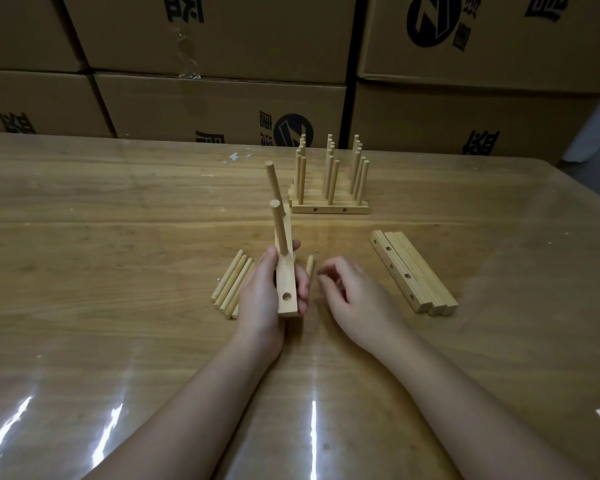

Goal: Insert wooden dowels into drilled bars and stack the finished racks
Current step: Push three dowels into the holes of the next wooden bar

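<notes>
Both forearms reach in from the bottom edge over the glossy bench (118, 237), which shows streaks of glare. Of the two hands, the left hand (260, 292) grips a drilled bar (286, 282), thumb on its left side and fingers wrapped round the right, with the bar held off the bench and pointing away from the person. Two dowels (280, 226) stand in the bar's far and middle holes, while the near hole (287, 296) is empty. The right hand (354, 296) hovers just beside the bar with its fingers loosely curled, holding nothing.

Loose dowels (231, 287) lie side by side on the bench, just left of the left hand and partly hidden by it. A single dowel (310, 271) lies between the two hands. Right of the right hand, blank bars (413, 271) lie together in a slanted bundle, holes showing along one side. Farther back, the finished racks (329, 188) stand in a close row, dowels upright. Cardboard boxes (222, 98) with black print are stacked behind the bench.
</notes>
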{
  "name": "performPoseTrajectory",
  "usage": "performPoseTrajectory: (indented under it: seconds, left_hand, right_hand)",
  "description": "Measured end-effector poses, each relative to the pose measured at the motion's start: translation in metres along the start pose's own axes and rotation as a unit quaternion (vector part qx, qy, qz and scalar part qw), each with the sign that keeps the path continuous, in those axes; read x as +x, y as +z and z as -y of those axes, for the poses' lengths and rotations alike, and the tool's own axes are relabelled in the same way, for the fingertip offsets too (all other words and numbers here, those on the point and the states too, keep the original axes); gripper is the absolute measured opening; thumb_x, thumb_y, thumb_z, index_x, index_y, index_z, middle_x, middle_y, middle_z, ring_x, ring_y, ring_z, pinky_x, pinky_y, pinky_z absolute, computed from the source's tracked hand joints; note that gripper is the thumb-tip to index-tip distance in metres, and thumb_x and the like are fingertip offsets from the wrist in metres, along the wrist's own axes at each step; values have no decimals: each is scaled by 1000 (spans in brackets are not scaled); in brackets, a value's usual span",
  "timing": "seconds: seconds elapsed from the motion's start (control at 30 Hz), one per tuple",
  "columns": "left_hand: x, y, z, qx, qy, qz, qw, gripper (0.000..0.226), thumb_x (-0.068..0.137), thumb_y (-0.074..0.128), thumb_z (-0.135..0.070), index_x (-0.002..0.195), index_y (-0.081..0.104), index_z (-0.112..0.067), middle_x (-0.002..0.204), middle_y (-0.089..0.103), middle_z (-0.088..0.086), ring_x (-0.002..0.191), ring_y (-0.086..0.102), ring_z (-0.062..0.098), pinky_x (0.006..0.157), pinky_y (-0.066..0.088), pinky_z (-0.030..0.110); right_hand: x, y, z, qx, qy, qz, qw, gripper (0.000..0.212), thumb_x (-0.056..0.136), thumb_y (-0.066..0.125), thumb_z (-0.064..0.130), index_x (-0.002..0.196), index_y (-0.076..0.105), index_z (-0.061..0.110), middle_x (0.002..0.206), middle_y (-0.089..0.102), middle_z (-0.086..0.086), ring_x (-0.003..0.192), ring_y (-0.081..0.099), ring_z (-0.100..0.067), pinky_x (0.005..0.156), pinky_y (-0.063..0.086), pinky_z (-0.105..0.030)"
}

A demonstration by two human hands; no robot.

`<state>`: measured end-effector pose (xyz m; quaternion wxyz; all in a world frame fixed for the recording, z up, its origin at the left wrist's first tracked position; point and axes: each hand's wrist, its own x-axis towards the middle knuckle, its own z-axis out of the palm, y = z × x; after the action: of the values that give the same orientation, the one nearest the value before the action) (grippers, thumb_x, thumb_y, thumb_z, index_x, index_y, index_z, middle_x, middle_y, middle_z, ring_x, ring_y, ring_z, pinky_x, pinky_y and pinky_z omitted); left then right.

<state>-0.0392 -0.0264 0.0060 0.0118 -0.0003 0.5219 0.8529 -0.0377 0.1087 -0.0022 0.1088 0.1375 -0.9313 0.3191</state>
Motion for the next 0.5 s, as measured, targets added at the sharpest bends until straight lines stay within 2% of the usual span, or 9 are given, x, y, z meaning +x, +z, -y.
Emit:
performPoseTrajectory:
  seconds: [0.1,0.17,0.27,0.33,0.43,0.5]
  left_hand:
    - [1,0,0,-16,0,-6,1000,40,103,28,-33,112,59,-9,47,47,5,35,41,14,35,35,19]
    - [1,0,0,-24,-2,-6,1000,40,103,28,-33,112,58,-9,47,47,5,34,40,14,35,34,19]
    - [1,-1,0,-34,-12,-4,999,39,103,29,-33,111,59,-9,47,47,5,34,41,14,35,34,18]
    - [1,-1,0,-28,-15,-5,999,39,103,29,-34,111,59,-10,47,48,4,35,42,13,36,35,17]
    - [1,-2,-1,-28,-18,-1,999,40,103,28,-35,109,60,-12,48,49,4,38,43,12,37,37,19]
    - [1,-2,-1,-32,-15,5,999,42,103,26,-35,108,60,-10,48,49,4,39,44,11,38,37,19]
  right_hand:
    - [0,1,2,-18,-67,35,997,25,95,43,15,116,57,21,121,51,10,107,51,-14,83,45,-36]
    - [0,0,2,-40,-81,54,994,30,94,43,12,117,58,23,126,50,13,113,45,-15,86,44,-37]
    - [1,1,1,-60,-80,50,994,28,91,45,12,113,60,23,123,50,11,110,46,-14,81,46,-37]
    - [1,3,0,-80,-67,36,994,24,90,46,14,107,61,19,116,46,6,102,49,-14,72,46,-35]
    - [2,4,-1,-117,-32,12,993,19,91,47,16,103,62,19,108,42,3,92,50,-14,61,38,-28]
    - [2,2,0,-146,-46,19,988,19,91,47,16,105,60,18,109,41,2,95,49,-15,60,36,-28]
